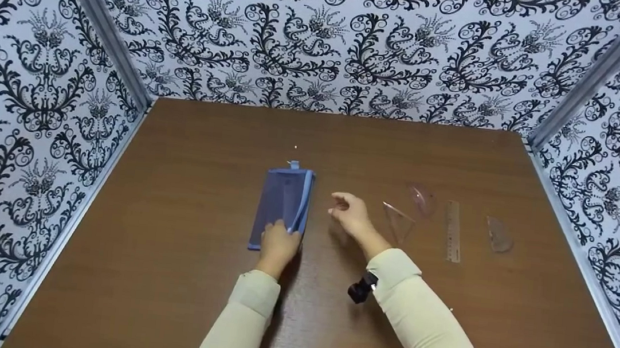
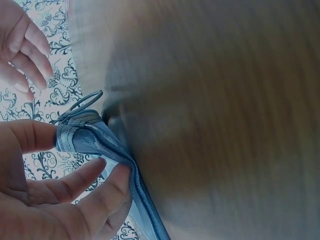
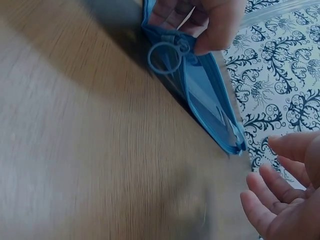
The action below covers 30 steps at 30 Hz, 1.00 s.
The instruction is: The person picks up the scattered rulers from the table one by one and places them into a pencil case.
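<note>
A blue zip pencil pouch [image 1: 275, 202] with a see-through panel lies on the table. My left hand [image 1: 279, 246] grips its near right end; the left wrist view shows thumb and fingers pinching the blue zip edge [image 2: 102, 137]. Beside that grip hangs the zip's ring pull [image 3: 165, 57]. The unzipped mouth [image 3: 202, 87] gapes in the right wrist view. To the right of the pouch, apart from it, my right hand [image 1: 353, 216] is held with loosely bent fingers and nothing in them. Closest to that hand lies a clear set square [image 1: 399, 222].
Farther right on the brown table [image 1: 159, 296] are a pinkish protractor [image 1: 421, 200], a clear ruler [image 1: 452, 232] and a clear protractor [image 1: 500, 237]. Patterned walls [image 1: 312, 41] close off the back and both sides. A small black camera [image 1: 360, 289] sits on my right wrist.
</note>
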Each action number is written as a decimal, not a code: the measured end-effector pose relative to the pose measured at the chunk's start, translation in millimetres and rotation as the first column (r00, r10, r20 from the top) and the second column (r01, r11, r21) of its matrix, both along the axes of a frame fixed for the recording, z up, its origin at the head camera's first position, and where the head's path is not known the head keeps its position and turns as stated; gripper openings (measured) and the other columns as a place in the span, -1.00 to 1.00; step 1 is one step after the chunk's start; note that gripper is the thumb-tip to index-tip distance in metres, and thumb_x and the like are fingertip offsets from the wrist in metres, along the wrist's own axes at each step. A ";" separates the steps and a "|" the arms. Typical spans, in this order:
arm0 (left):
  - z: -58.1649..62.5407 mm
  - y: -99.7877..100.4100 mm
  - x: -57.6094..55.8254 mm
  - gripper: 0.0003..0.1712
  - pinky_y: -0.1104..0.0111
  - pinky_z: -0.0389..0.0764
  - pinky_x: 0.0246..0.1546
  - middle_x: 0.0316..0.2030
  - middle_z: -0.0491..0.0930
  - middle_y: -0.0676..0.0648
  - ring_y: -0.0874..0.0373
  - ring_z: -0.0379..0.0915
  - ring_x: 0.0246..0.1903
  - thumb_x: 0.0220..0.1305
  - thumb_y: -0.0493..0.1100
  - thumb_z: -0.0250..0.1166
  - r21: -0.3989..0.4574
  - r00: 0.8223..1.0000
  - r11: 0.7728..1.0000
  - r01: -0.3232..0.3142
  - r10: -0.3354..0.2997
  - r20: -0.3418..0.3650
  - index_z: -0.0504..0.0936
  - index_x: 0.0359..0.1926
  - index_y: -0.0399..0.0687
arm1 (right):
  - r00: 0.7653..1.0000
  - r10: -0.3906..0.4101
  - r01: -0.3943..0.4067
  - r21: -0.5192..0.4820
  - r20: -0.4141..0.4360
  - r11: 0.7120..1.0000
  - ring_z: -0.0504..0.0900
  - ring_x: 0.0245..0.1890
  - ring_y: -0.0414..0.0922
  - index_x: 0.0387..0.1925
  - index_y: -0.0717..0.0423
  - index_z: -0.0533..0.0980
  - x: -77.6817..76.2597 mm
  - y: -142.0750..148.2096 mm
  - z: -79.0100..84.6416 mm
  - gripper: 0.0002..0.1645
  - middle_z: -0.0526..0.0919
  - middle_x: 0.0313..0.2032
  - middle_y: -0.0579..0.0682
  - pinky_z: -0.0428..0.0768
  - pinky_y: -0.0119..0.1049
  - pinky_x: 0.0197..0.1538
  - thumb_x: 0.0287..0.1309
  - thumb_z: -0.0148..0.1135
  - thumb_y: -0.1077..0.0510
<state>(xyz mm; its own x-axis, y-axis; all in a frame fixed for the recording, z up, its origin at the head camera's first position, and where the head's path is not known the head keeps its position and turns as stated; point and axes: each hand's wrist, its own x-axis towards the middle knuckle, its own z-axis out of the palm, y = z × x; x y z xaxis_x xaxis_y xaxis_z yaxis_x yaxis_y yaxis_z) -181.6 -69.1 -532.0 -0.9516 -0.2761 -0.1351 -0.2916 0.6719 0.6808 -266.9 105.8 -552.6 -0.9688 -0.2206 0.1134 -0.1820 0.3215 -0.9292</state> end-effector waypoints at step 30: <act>-1.1 -0.1 -0.6 -0.42 -0.04 0.41 0.09 0.07 0.43 -0.44 -0.35 0.37 0.07 0.23 -0.12 0.22 0.019 1.000 1.000 -0.005 0.004 0.024 0.45 0.17 -0.43 | 0.991 0.033 0.060 0.645 -0.132 0.762 0.02 0.43 0.20 0.44 0.00 0.18 21.9 38.8 50.2 0.00 0.11 0.44 0.20 0.06 0.24 0.35 0.02 0.42 -0.08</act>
<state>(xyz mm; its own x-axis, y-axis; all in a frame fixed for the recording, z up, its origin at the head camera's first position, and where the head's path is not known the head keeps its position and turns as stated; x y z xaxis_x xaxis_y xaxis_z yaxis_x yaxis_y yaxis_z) -182.2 -69.2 -533.1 -0.9468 -0.2777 -0.1626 -0.3108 0.6578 0.6861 -245.1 144.6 -502.3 -0.9592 -0.2736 0.0710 -0.2743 0.8400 -0.4681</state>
